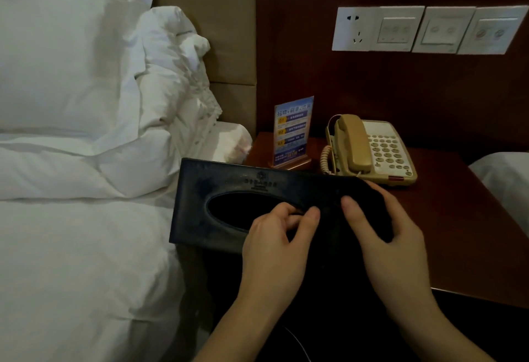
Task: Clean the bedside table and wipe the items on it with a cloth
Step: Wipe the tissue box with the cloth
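Head view: a dark tissue box (229, 204) is held up in front of the bedside table (458, 233), partly over the bed edge (86, 247); the left hand (274, 247) pinches the rim of its oval opening, fingers curled; the right hand (392, 244) presses a dark cloth (369, 212) against the box's right end, fingers bent round it. Judged step: wiping the box; next, work the cloth leftward across the lid. The telephone (372, 149) and sign card (292, 129) stand on the table, apparently awaiting wiping.
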The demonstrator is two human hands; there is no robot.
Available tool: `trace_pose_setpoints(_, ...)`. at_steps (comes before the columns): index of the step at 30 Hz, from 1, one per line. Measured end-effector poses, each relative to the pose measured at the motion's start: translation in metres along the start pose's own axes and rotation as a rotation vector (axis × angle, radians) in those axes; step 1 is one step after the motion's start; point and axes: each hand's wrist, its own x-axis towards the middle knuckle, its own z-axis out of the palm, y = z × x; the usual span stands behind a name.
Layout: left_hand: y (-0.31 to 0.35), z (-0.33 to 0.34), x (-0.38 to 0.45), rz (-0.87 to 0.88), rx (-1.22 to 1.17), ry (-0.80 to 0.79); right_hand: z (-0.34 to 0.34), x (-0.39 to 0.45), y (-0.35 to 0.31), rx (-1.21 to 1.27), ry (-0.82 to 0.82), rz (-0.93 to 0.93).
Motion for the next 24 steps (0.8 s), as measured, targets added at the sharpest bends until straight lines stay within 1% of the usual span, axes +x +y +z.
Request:
trace_pose_setpoints(3, 0.0, 0.002, 0.0, -0.008, -0.035, -0.026, 0.0, 0.002, 0.001, 0.01, -0.012, 0.007)
trace_pose_setpoints(6, -0.002, 0.002, 0.002, -0.03, -0.097, -0.017, 0.007, -0.009, 0.011, 0.021, 0.012, 0.021)
trace_pose_setpoints(11, 0.0, 0.001, 0.001, -0.024, -0.127, -0.011, 0.011, -0.035, 0.035, 0.045, 0.045, 0.104)
trace_pose_setpoints(16, 0.007, 0.0, -0.003, -0.023, -0.087, -0.005, 0.003, -0.035, 0.035, 0.023, 0.0, 0.086)
trace_pose_setpoints(18, 0.01, -0.003, -0.004, -0.054, -0.086, -0.004, -0.002, -0.026, 0.024, 0.028, -0.034, 0.046)
trace_pose_setpoints(20, 0.013, -0.003, -0.007, -0.082, -0.068, -0.018, -0.005, -0.016, 0.014, 0.037, -0.033, -0.011)
trace_pose_setpoints(24, 0.018, -0.002, -0.008, -0.05, 0.115, 0.022, -0.005, 0.0, -0.004, 0.111, -0.002, -0.047)
